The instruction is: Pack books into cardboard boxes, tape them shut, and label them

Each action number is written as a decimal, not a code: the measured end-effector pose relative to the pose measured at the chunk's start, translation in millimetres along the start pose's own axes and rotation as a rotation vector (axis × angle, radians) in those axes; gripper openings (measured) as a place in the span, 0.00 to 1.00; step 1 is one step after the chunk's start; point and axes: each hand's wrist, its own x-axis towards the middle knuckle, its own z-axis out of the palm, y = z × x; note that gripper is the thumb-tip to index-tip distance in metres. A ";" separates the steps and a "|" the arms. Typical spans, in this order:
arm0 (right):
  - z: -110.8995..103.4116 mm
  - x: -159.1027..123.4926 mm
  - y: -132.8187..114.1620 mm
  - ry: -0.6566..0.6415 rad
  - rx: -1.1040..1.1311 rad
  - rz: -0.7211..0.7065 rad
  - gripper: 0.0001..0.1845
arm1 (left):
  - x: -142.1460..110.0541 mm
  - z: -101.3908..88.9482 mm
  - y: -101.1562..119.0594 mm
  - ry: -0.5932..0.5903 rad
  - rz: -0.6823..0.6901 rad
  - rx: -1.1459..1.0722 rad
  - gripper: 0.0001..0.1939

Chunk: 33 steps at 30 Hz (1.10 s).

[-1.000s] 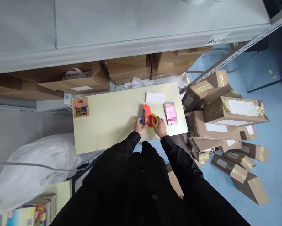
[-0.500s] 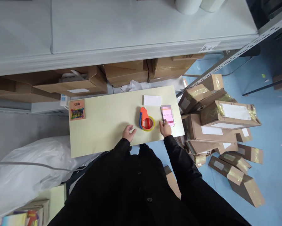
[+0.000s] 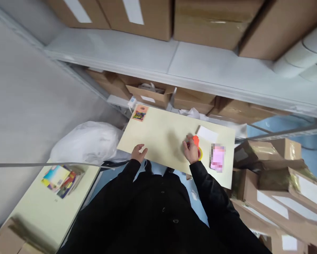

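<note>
From my end, the orange tape dispenser (image 3: pixel 195 140) sits on the pale tabletop (image 3: pixel 160 134), partly hidden under the right hand (image 3: pixel 190 150). Half a second ago that hand had a finger at the phone (image 3: pixel 217 157); now it has crossed over to the dispenser. Its fingers curl down there, but I can't tell whether they are clamped on it or only touching. The left hand (image 3: pixel 139 153), near the dispenser before, now hovers well apart to its left by the table's near edge, thumb and fingers apart, holding nothing. I see the phone right of the dispenser, the white block (image 3: pixel 207 134) just beyond it, and the printed card (image 3: pixel 140 113) far to its left. My view has swung left, bringing the stacked books (image 3: pixel 60 178) further in.
</note>
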 end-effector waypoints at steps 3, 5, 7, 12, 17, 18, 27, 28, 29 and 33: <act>27.1 2.1 -35.9 -0.125 -0.018 -0.131 0.26 | 3.6 -38.4 -19.0 0.088 -0.037 0.006 0.13; 46.5 -2.6 -56.2 -0.190 -0.052 -0.203 0.25 | 5.9 -63.2 -33.7 0.133 -0.053 0.006 0.14; 67.4 -10.2 -74.0 -0.247 -0.090 -0.252 0.24 | 8.2 -87.5 -49.3 0.166 -0.061 0.000 0.14; 125.2 -32.6 -116.1 -0.415 -0.217 -0.312 0.22 | 15.6 -144.9 -88.2 0.262 -0.103 -0.039 0.14; 184.7 -51.8 -153.0 -0.613 -0.398 -0.384 0.20 | 25.9 -192.1 -127.1 0.304 -0.171 -0.084 0.13; 196.6 -55.0 -159.0 -0.658 -0.441 -0.405 0.20 | 27.4 -200.3 -134.8 0.308 -0.188 -0.089 0.14; 315.6 -71.3 -206.3 -1.034 -0.707 -0.545 0.21 | 50.5 -249.9 -180.6 0.339 -0.374 -0.137 0.27; 329.6 -71.1 -211.0 -1.041 -0.703 -0.544 0.23 | 55.0 -251.7 -182.9 0.327 -0.391 -0.149 0.28; 343.3 -70.7 -215.6 -1.051 -0.699 -0.541 0.26 | 59.1 -252.7 -184.9 0.315 -0.405 -0.159 0.28; 392.3 -71.9 -232.7 -1.066 -0.692 -0.529 0.31 | 65.0 -249.5 -189.5 0.292 -0.437 -0.165 0.29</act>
